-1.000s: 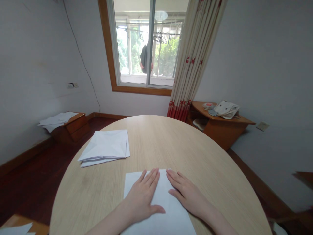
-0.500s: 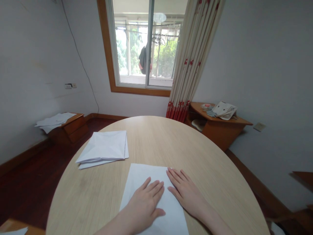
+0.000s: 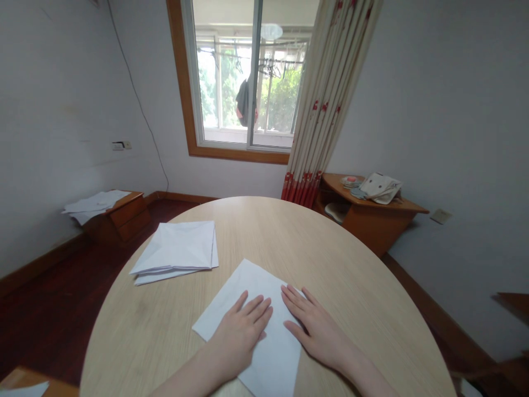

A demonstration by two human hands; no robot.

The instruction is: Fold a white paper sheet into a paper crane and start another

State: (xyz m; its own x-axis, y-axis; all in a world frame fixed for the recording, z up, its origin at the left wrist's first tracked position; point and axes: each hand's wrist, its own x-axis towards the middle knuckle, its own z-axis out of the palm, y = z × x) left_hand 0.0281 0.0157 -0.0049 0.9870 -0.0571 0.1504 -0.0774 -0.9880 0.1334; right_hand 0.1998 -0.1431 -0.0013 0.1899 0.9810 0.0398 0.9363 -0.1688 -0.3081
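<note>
The left hand (image 3: 239,333) and right hand (image 3: 316,325) rest flat on a sheet of white paper (image 3: 273,353), which lies corner-forward near the edge of a round wood-grain counter (image 3: 165,331). The fingers (image 3: 257,310) of both hands are spread apart and press down on the sheet without clamping it. A folded stack of white paper (image 3: 176,251) lies on the counter beyond the left hand. At right, a wooden corner shelf (image 3: 372,226) carries a canvas pouch (image 3: 382,188), its contents hidden, beside a small dish (image 3: 350,180) holding something reddish. At left, loose white sheets (image 3: 93,201) lie on a low wooden cabinet (image 3: 119,220).
</note>
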